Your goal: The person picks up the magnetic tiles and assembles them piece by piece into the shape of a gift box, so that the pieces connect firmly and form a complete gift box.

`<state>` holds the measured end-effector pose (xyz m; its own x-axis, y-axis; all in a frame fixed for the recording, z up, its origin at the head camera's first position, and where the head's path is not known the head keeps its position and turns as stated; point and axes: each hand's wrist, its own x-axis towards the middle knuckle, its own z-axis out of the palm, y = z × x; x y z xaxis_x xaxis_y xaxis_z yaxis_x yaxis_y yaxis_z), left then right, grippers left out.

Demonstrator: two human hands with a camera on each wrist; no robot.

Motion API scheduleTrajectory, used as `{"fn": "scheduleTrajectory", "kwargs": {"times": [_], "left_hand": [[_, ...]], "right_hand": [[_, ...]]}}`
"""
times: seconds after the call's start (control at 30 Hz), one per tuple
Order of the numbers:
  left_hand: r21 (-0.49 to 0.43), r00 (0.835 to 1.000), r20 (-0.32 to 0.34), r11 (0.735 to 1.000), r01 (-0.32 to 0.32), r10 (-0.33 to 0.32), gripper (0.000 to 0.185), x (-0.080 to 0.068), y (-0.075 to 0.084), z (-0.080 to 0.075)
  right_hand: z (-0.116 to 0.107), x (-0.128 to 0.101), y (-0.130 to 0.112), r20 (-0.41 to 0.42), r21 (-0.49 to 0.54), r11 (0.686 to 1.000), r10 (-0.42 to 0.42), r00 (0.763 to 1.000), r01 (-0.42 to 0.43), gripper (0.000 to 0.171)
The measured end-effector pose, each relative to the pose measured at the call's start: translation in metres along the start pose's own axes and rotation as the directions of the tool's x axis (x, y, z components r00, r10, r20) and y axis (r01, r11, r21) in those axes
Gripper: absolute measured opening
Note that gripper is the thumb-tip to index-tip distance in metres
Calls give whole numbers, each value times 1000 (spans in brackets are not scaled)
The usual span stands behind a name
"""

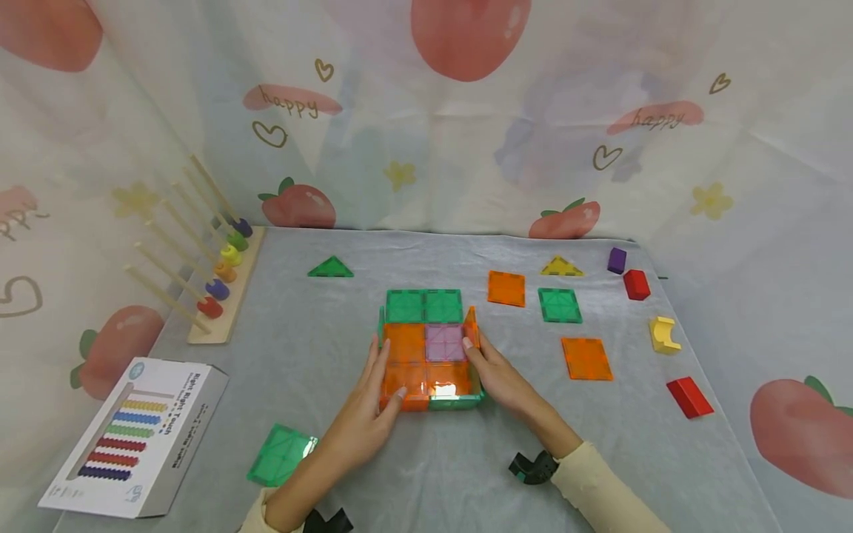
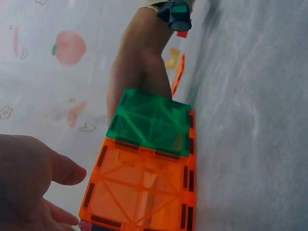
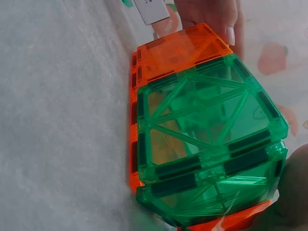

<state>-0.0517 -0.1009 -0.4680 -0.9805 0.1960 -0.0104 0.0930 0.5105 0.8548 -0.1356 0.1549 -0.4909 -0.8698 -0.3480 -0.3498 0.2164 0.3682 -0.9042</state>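
The translucent orange, green and pink magnetic-tile box (image 1: 429, 355) is steadied between the left hand (image 1: 369, 414) and right hand (image 1: 498, 376), fingers straight against its walls; even, gentle pressure is judged best.

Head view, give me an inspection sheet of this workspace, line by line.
Surface: grey cloth-covered table, wrinkled.
Job's things: magnetic tile box of orange, green and one pink tile, centre of the table, side walls raised.
Clutter: loose green tile near left; green triangle; yellow triangle; orange tiles; green tile; red, purple and yellow blocks at right; peg rack and toy carton at left.
Grips: left hand flat against the box's left wall; right hand against its right wall, fingers straight.
Cables: nothing seen; black wrist mounts only.
Surroundings: strawberry-print curtain on all sides.
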Motion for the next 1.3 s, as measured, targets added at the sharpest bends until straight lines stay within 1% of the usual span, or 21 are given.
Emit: {"fn": "scheduleTrajectory", "kwargs": {"times": [0.07,0.13,0.2,0.27,0.33,0.4,0.47,0.53,0.57,0.63,0.73,0.77,0.8,0.83,0.9,0.97,1.1,1.27,1.3], "left_hand": [[-6,1000,-12,1000,-5,5,81,0,-1,0],[2,1000,-25,1000,-5,5,74,0,-3,-2],[31,999,-33,1000,5,-4,67,2,-4,-4],[68,999,-41,997,24,-22,61,4,-5,-7],[112,999,-39,993,42,-38,61,6,-6,-10],[152,999,-31,987,45,-40,62,7,-5,-12],[191,999,-23,981,40,-36,65,7,-4,-13],[213,999,-17,976,35,-32,67,8,-3,-13],[223,999,-16,974,33,-30,67,8,-2,-13],[236,999,-15,971,32,-29,67,8,-2,-12],[241,999,-4,970,34,-34,68,8,0,-12],[241,999,1,970,34,-35,69,8,0,-11],[239,999,7,970,34,-37,70,8,0,-11],[239,999,14,970,36,-40,71,8,0,-11],[227,998,25,973,48,-55,73,8,1,-10],[216,997,29,975,58,-66,75,8,1,-10],[203,995,39,976,83,-93,79,8,1,-10],[216,995,44,974,74,-85,84,6,0,-9],[218,996,43,973,71,-82,84,6,-1,-9]], "right_hand": [[-4,2,-3,1,-48,999,-5,1000,5,90],[-11,5,-9,-4,-114,993,-10,1000,9,93],[-20,10,-18,-13,-205,978,-39,999,36,94],[-31,17,-34,-13,-316,946,-73,997,66,92],[-40,26,-55,8,-430,898,-101,995,95,86],[-47,38,-78,77,-535,833,-122,990,144,77],[-50,55,-99,185,-611,764,-119,976,209,65],[-49,76,-117,297,-670,689,-90,951,275,54],[-47,88,-123,351,-698,645,-72,934,312,50],[-42,111,-131,436,-749,553,-3,900,365,46],[-32,140,-137,509,-801,427,118,853,419,45],[-29,148,-138,520,-812,393,153,840,431,45],[-26,153,-140,526,-821,367,185,830,438,44],[-23,157,-140,525,-828,349,212,824,438,44],[-18,163,-142,510,-844,330,248,824,423,42],[-14,167,-143,491,-856,321,266,829,404,39],[-9,169,-143,463,-870,321,277,842,374,37],[-6,166,-143,439,-881,313,266,858,355,34],[-5,165,-143,435,-883,315,270,859,348,35]]}}
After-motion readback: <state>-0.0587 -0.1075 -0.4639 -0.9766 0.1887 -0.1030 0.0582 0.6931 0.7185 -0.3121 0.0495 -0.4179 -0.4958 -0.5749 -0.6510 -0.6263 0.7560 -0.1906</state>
